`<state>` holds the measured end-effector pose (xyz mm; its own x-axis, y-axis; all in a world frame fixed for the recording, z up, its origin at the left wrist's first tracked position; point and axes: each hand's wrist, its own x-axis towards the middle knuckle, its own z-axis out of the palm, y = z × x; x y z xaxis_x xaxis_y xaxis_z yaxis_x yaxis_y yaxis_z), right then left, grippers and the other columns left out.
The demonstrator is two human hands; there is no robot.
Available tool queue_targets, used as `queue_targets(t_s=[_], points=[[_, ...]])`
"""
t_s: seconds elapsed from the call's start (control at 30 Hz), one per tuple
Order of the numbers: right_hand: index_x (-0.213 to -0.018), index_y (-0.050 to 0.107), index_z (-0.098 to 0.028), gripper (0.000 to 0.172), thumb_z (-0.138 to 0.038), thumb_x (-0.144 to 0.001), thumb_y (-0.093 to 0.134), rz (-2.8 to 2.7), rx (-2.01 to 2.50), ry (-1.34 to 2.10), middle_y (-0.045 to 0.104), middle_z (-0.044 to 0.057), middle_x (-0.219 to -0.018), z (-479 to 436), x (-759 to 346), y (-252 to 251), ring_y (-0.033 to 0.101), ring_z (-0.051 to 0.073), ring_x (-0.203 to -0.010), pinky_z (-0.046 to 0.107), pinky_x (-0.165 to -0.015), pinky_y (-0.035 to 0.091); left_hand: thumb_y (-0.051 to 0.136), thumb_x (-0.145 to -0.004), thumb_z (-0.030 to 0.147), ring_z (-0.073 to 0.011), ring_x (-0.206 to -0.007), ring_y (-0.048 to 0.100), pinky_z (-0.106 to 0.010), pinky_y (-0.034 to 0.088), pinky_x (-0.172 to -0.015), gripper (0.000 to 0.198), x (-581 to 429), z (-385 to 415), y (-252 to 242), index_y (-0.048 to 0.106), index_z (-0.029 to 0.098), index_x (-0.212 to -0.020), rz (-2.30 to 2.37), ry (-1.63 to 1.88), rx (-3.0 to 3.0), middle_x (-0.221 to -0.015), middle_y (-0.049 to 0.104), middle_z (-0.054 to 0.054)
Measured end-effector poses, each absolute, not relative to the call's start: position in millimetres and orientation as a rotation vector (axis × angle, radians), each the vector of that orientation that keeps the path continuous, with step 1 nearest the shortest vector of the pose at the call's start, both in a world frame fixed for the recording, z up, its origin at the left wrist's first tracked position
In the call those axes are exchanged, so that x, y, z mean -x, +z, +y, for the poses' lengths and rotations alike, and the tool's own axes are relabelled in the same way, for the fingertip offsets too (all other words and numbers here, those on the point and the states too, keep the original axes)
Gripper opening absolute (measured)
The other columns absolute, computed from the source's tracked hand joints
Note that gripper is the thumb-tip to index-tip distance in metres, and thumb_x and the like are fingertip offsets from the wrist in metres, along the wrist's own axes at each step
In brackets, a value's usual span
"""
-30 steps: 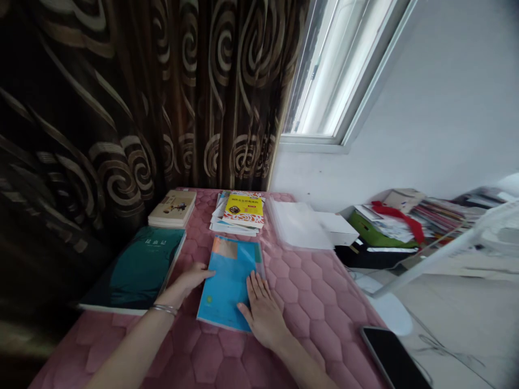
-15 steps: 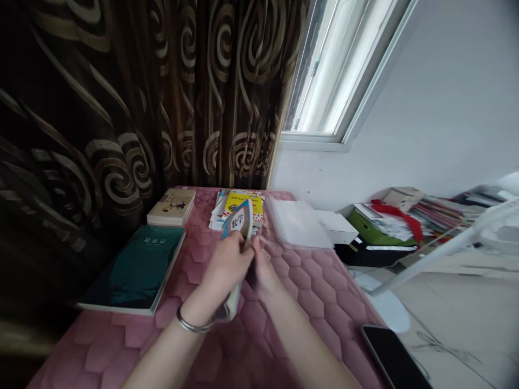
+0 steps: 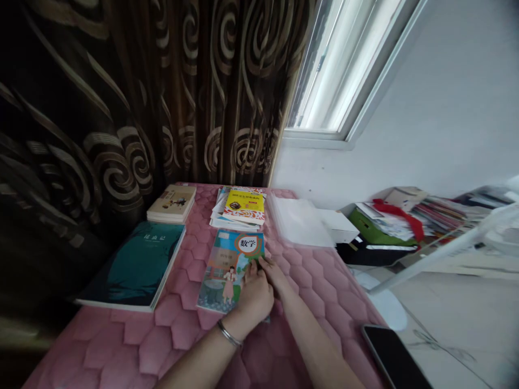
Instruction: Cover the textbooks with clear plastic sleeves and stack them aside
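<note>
Textbook (image 3: 225,270) — long axis away, top farthest

swirl-patterned curtain (image 3: 182,97) beside window (image 3: 340,65) | phone (image 3: 395,357), dark screen up | red strip (image 3: 399,212) lying over papers (image 3: 375,217) | pale floor (image 3: 462,302)

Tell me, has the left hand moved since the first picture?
Yes, rightward: against the dark green book, the left hand sits farther off, now over the right side of the maths book instead of at its left edge.
</note>
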<state>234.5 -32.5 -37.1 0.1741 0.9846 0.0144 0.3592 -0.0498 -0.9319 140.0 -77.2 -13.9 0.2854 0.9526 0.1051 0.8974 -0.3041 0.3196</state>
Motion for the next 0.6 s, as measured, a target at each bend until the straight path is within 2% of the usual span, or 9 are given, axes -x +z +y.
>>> queue_targets(t_s=[0.07,0.13,0.23,0.4,0.5,0.6], points=[[-0.093,0.071,-0.014,0.047,-0.047,-0.09,0.037,-1.311,1.636,0.874,0.074,0.014,-0.092,-26.5,-239.1,-41.8,0.068,0.027,-0.093,0.042,-0.086,0.052,0.038,-0.089,0.017,-0.0333,-0.116,0.058,-0.051,0.05,-0.091,0.035,-114.7,-66.7,-9.7,0.067,0.017,-0.108,1.808,0.478,-2.353,-0.136,0.055,-0.018],[-0.096,0.07,-0.013,0.045,-0.042,-0.089,0.037,-1.296,1.677,0.849,0.074,0.016,-0.098,-23.6,-240.2,-45.5,0.068,0.028,-0.093,0.042,-0.085,0.052,0.035,-0.088,0.012,-0.0348,-0.112,0.058,-0.054,0.05,-0.088,0.038,-82.3,-49.6,-7.5,0.065,0.016,-0.112,2.042,0.53,-2.295,-0.129,0.058,-0.02],[-0.104,0.069,-0.013,0.045,-0.038,-0.089,0.035,-1.294,1.694,0.829,0.074,0.014,-0.1,-24.7,-237.3,-48.8,0.069,0.025,-0.092,0.037,-0.079,0.054,0.033,-0.086,0.004,-0.0344,-0.11,0.062,-0.046,0.052,-0.085,0.043,-40.5,-20.9,-9.7,0.058,0.005,-0.121,2.225,0.518,-2.086,-0.115,0.063,-0.027],[-0.111,0.067,-0.01,0.05,-0.036,-0.09,0.03,-1.325,1.704,0.813,0.075,0.011,-0.091,-28.6,-232.0,-45.6,0.071,0.024,-0.079,0.033,-0.067,0.056,0.029,-0.095,0.015,-0.0318,-0.092,0.07,-0.036,0.054,-0.074,0.042,-25.7,11.2,-16.3,0.05,-0.009,-0.124,2.21,0.499,-2.006,-0.097,0.068,-0.029],[-0.113,0.067,-0.01,0.05,-0.035,-0.092,0.03,-1.372,1.725,0.754,0.076,0.011,-0.093,-28.3,-235.2,-39.3,0.071,0.023,-0.077,0.034,-0.069,0.056,0.027,-0.097,0.018,-0.03,-0.094,0.071,-0.033,0.054,-0.073,0.043,-32.3,18.7,-17.3,0.048,-0.008,-0.125,2.184,0.513,-2.016,-0.097,0.069,-0.028],[-0.112,0.068,-0.011,0.048,-0.033,-0.093,0.03,-1.443,1.793,0.63,0.075,0.012,-0.101,-26.6,-242.9,-33.4,0.071,0.025,-0.09,0.034,-0.078,0.054,0.026,-0.098,0.018,-0.027,-0.094,0.071,-0.03,0.054,-0.071,0.042,-37.1,18.2,-18.2,0.049,-0.003,-0.125,2.173,0.519,-2.036,-0.099,0.069,-0.026]])
